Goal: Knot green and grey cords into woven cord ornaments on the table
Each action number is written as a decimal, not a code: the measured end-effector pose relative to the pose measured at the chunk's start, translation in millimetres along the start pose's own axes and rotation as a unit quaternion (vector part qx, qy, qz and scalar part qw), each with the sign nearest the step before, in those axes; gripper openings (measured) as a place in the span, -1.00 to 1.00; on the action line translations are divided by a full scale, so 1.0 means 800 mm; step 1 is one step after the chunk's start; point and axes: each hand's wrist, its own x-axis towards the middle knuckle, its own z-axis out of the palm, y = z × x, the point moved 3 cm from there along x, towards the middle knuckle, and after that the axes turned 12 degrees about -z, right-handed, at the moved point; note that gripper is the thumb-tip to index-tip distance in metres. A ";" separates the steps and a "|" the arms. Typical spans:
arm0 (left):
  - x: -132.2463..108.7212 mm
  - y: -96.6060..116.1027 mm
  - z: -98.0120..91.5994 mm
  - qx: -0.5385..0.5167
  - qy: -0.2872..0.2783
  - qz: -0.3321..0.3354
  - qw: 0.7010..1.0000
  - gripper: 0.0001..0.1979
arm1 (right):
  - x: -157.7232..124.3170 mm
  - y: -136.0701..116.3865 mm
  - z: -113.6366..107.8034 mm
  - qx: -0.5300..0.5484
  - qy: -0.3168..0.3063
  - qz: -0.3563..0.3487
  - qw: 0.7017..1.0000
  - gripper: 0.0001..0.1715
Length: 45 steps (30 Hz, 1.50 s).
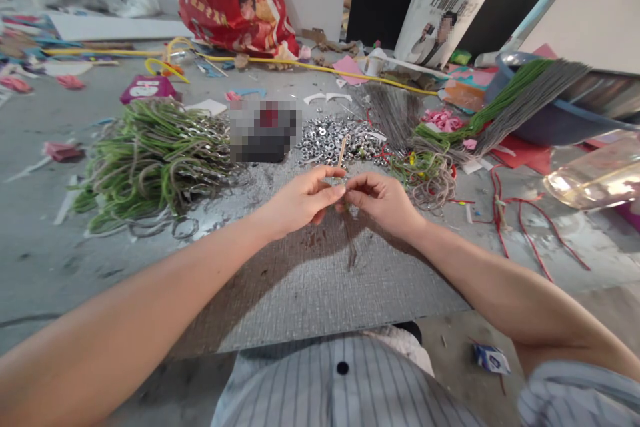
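My left hand and my right hand meet over the near part of the table, fingertips pinched almost together. Between them is a thin cord, its dull grey-brown ends hanging below the fingers; the part at the fingertips is mostly hidden. A tan stick stands out just beyond my left fingers; whether it is held, I cannot tell. Right behind the hands spreads a pile of small silver metal pieces. To the right of it lies a tangle of green, grey and red cords.
At left is a big heap of green and grey cords. Straight cord bundles rest across a basin at right. Red cords and a clear bottle lie nearby. A red bag and yellow tube are behind.
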 end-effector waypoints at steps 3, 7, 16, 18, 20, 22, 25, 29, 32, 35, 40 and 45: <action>0.003 -0.002 0.001 0.018 0.011 0.008 1.000 -0.68 | 0.001 0.001 -0.003 -0.011 0.020 0.005 1.000 -0.88; 0.006 -0.003 -0.001 0.052 0.058 0.034 0.996 -0.83 | 0.003 0.002 -0.008 -0.029 0.035 0.005 0.999 -0.92; 0.007 -0.002 -0.003 0.112 0.114 0.070 0.985 -0.89 | 0.002 0.011 -0.009 -0.096 0.026 -0.015 0.995 -0.86; 0.007 -0.004 -0.005 0.118 0.135 0.073 0.981 -0.90 | 0.001 0.012 -0.009 -0.140 0.016 -0.032 0.989 -0.84; 0.007 -0.005 -0.008 0.118 0.162 0.073 0.977 -0.90 | -0.001 0.009 -0.007 -0.210 -0.010 -0.062 0.976 -0.82; 0.009 -0.007 -0.009 0.119 0.182 0.067 0.974 -0.91 | -0.002 0.005 -0.004 -0.289 -0.051 -0.098 0.951 -0.80; 0.012 -0.009 -0.009 0.136 0.187 0.057 0.971 -0.93 | -0.002 0.002 0.002 -0.372 -0.108 -0.134 0.912 -0.78; 0.016 -0.012 -0.008 0.172 0.187 0.049 0.966 -0.95 | -0.002 0.004 0.006 -0.401 -0.151 -0.137 0.893 -0.82; 0.017 -0.013 -0.007 0.200 0.191 0.056 0.959 -0.94 | -0.003 0.005 0.006 -0.401 -0.162 -0.144 0.890 -0.83; 0.018 -0.014 -0.004 0.239 0.193 0.074 0.949 -0.91 | -0.004 0.005 0.004 -0.397 -0.161 -0.169 0.888 -0.82; 0.018 -0.013 0.002 0.341 0.155 0.113 0.920 -0.87 | -0.006 0.007 0.003 -0.392 -0.166 -0.192 0.884 -0.84; 0.015 -0.007 0.004 0.403 0.105 0.112 0.902 -0.82 | -0.006 0.009 0.003 -0.377 -0.163 -0.180 0.894 -0.85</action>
